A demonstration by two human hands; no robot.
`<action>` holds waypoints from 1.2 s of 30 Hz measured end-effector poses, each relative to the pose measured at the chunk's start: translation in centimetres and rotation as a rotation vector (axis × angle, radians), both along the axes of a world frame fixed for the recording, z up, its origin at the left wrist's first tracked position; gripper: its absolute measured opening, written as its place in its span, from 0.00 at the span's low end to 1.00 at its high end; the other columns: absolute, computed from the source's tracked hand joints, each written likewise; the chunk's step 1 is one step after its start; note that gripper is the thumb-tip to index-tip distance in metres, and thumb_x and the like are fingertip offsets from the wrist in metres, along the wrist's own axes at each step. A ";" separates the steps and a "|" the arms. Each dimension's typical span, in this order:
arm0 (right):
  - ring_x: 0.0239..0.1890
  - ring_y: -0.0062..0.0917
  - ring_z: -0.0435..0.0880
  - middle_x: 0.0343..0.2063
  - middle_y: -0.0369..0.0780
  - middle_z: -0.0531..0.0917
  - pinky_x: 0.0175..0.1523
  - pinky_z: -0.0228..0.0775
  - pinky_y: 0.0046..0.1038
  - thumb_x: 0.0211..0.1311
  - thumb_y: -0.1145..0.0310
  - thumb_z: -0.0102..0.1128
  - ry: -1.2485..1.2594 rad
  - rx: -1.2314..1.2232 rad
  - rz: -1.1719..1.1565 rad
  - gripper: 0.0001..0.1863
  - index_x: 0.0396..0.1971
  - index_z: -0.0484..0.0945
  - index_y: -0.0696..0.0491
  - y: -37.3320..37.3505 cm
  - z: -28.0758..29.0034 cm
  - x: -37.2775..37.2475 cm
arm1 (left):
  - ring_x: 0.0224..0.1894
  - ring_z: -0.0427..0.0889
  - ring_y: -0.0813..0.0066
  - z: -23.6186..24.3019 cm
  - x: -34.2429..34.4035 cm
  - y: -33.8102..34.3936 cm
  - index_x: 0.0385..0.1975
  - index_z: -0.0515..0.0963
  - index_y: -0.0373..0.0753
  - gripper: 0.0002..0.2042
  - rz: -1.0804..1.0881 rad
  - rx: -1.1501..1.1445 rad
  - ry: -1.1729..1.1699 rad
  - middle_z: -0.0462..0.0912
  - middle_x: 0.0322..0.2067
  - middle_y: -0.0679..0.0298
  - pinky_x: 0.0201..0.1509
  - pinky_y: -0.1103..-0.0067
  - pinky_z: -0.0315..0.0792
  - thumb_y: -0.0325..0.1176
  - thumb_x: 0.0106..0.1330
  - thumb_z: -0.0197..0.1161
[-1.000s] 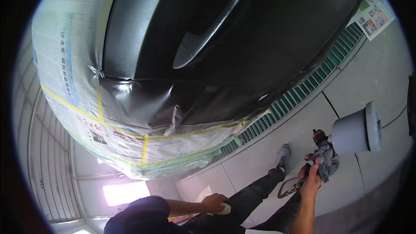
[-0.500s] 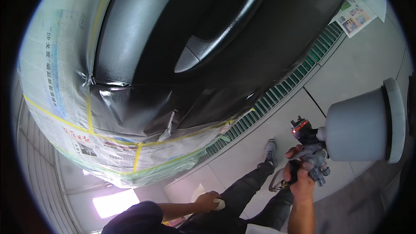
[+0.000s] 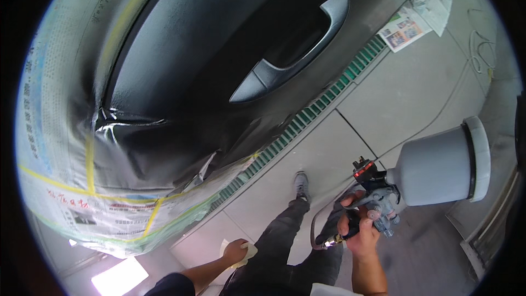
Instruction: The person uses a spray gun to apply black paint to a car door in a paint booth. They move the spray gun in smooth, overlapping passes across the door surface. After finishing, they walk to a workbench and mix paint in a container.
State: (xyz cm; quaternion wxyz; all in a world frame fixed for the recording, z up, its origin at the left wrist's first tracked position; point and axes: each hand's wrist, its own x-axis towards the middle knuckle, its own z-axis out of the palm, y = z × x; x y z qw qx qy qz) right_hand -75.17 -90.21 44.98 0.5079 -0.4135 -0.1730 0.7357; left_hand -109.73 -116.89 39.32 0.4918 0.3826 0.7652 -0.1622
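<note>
Listing outward from the spray gun [image 3: 383,208]: one grey gun, held above the floor [image 3: 408,87] at lower right, well apart from the black car door panel [image 3: 181,44]. Attached: a large grey paint cup [image 3: 430,167] with a pale lid, extending rightward; a red-ringed air cap [image 3: 364,170] facing the panel side; a hose [image 3: 314,227] at the grip.

Edges and room: open floor between gun and green-slatted floor grate [image 3: 312,115], which runs along the panel's lower border. Door handle [image 3: 290,77], one, dark grey. Masking newspaper [image 3: 41,120] with yellow tape [image 3: 90,164] at left. Printed sheet [image 3: 405,33] beyond the grate.

Obscured: the panel's top, cut by the view's edge; the hose's far run; the trigger, partly behind fingers.

Hands, two. Right hand [image 3: 361,235]: forearm rising from the lower edge, fingers wrapped round the gun's grip. Left hand [image 3: 235,250]: low, near the thigh, fingers curled on a pale wipe [image 3: 248,255], cloth or paper uncertain.
</note>
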 end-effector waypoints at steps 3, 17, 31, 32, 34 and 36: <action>0.22 0.23 0.74 0.49 0.45 0.74 0.26 0.67 0.23 0.66 0.47 0.59 -0.085 0.046 0.065 0.36 0.63 0.59 0.56 0.3 0.8 0.4 | 0.45 0.83 0.51 -0.7 -0.9 -2.4 0.43 0.81 0.42 0.12 0.089 -0.004 0.071 0.85 0.40 0.53 0.49 0.66 0.77 0.34 0.63 0.54; 0.21 0.26 0.75 0.50 0.49 0.72 0.25 0.69 0.24 0.68 0.55 0.55 -0.295 0.008 -0.012 0.31 0.65 0.59 0.54 0.9 4.9 -0.6 | 0.49 0.82 0.48 -1.4 0.4 -4.6 0.46 0.80 0.38 0.17 0.157 -0.150 0.006 0.84 0.43 0.47 0.52 0.62 0.75 0.29 0.56 0.55; 0.20 0.19 0.74 0.46 0.42 0.76 0.24 0.65 0.22 0.76 0.57 0.45 -0.618 0.191 0.082 0.17 0.51 0.66 0.56 8.2 20.3 -9.9 | 0.46 0.81 0.42 -1.5 -2.7 -4.9 0.43 0.80 0.34 0.17 0.256 0.121 0.056 0.83 0.40 0.42 0.51 0.59 0.74 0.27 0.56 0.49; 0.20 0.19 0.73 0.45 0.42 0.76 0.24 0.65 0.23 0.76 0.55 0.45 -0.610 0.152 0.101 0.18 0.49 0.67 0.57 9.0 21.1 -10.8 | 0.46 0.81 0.42 -1.9 -3.2 -5.0 0.43 0.80 0.34 0.17 0.251 0.139 0.056 0.83 0.39 0.42 0.51 0.59 0.74 0.27 0.56 0.49; 0.19 0.18 0.73 0.42 0.41 0.77 0.24 0.63 0.23 0.75 0.53 0.46 -0.650 0.095 0.137 0.20 0.46 0.69 0.58 10.4 22.6 -12.2 | 0.46 0.81 0.42 -2.2 -3.9 -5.4 0.42 0.80 0.35 0.16 0.304 0.182 0.036 0.83 0.39 0.43 0.51 0.59 0.74 0.27 0.56 0.49; 0.18 0.18 0.72 0.31 0.39 0.78 0.23 0.62 0.23 0.75 0.53 0.46 -0.719 0.135 0.092 0.21 0.40 0.72 0.59 11.3 22.6 -12.9 | 0.45 0.81 0.42 -1.5 -4.2 -5.2 0.41 0.81 0.34 0.16 0.383 0.226 -0.014 0.84 0.39 0.44 0.50 0.60 0.75 0.27 0.56 0.50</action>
